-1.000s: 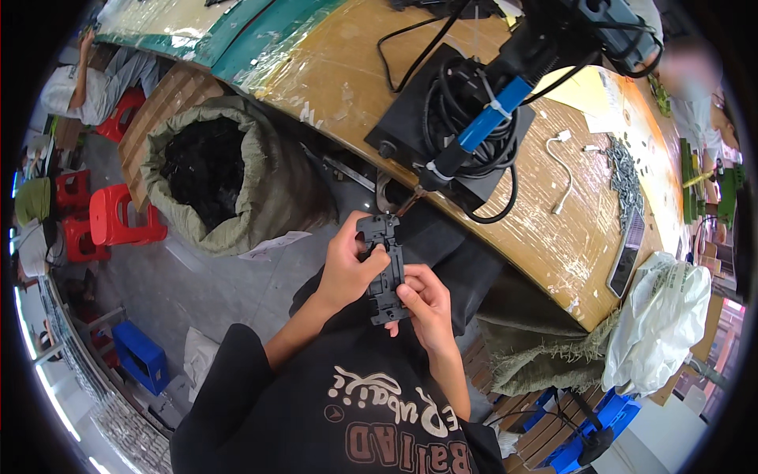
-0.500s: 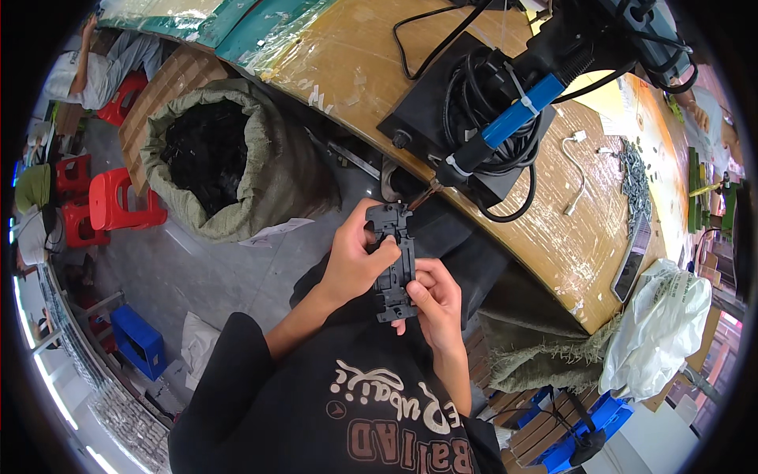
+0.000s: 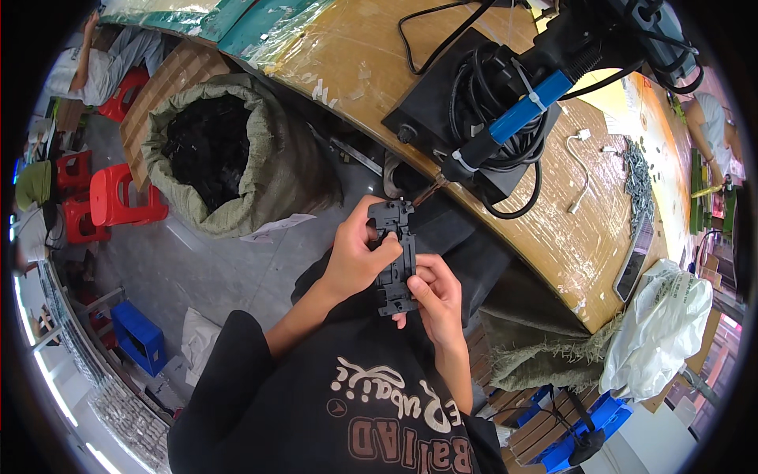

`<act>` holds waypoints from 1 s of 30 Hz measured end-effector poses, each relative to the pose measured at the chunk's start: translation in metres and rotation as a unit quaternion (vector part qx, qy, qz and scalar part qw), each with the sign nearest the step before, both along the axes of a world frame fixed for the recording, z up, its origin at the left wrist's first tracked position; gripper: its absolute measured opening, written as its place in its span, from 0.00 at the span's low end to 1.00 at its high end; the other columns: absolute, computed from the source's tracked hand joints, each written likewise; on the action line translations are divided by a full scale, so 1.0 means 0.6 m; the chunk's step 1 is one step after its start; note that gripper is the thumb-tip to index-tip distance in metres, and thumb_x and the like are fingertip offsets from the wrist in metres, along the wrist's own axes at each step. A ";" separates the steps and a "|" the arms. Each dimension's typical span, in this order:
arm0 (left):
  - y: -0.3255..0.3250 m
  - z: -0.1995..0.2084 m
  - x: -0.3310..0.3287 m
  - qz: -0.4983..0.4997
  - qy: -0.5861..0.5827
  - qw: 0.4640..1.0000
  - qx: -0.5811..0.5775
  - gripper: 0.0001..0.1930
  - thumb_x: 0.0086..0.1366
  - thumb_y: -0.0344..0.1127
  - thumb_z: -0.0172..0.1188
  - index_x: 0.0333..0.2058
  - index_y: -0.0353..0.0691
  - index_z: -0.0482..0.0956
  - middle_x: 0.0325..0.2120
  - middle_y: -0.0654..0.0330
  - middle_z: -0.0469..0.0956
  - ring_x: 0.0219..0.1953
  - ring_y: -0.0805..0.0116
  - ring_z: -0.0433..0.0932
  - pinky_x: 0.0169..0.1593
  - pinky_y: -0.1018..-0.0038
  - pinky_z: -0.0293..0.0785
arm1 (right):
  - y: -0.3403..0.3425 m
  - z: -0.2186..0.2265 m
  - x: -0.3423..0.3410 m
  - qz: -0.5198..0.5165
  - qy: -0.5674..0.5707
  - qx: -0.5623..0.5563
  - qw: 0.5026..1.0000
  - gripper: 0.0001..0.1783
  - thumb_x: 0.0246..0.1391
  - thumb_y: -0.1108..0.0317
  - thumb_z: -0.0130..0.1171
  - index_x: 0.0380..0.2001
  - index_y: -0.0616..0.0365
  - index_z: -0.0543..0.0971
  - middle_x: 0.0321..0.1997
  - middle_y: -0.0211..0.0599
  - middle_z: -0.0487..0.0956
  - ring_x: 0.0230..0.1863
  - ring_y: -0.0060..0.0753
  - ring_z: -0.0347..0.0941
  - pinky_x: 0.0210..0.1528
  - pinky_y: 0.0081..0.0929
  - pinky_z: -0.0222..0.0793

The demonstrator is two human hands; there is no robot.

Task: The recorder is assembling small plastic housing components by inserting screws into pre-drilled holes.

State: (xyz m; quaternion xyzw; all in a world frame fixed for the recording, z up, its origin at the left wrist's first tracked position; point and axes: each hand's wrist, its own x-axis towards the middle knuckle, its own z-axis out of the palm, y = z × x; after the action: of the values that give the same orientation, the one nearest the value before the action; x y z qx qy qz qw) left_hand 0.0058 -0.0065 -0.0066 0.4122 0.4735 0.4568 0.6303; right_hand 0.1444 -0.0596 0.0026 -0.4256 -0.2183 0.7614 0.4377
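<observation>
A black moulded plastic part [image 3: 397, 291], long and full of slots and tabs, is held upright over my lap. My left hand [image 3: 357, 254] grips its upper half, thumb pressed on its face. Lower down, my right hand [image 3: 437, 294] pinches the right edge between thumb and fingers. Just above the part's top right corner, the coppery tip of a blue-and-black soldering iron [image 3: 517, 118] points down at it. Whether tip and part touch, I cannot tell.
The wooden table [image 3: 545, 253] runs diagonally beside me, bearing a black box [image 3: 418, 110] with coiled cable, a white cord [image 3: 579, 170] and small metal pieces [image 3: 638, 170]. Left stands a sack [image 3: 268, 150] of black parts, near red stools [image 3: 118, 196]. A white plastic bag [image 3: 659, 328] hangs right.
The part has tilted slightly, its lower end a little higher; both hands keep their grip. The whole view has shifted a little.
</observation>
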 end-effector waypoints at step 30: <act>-0.003 -0.016 -0.002 -0.021 0.011 1.000 0.015 0.13 0.50 0.21 0.49 0.37 0.32 0.63 0.22 0.65 0.68 0.23 0.84 0.68 0.24 0.85 0.65 | -0.006 -0.011 0.002 -0.001 -0.008 0.002 1.000 0.13 0.52 0.73 0.48 0.41 0.67 0.64 0.28 0.42 0.73 0.19 0.28 0.71 0.14 0.18 0.66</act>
State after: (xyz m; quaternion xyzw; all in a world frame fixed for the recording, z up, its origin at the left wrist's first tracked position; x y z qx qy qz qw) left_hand 0.0047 -0.0084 -0.0164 0.4365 0.4650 0.4458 0.6281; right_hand 0.1455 -0.0631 -0.0039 -0.4311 -0.2227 0.7571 0.4374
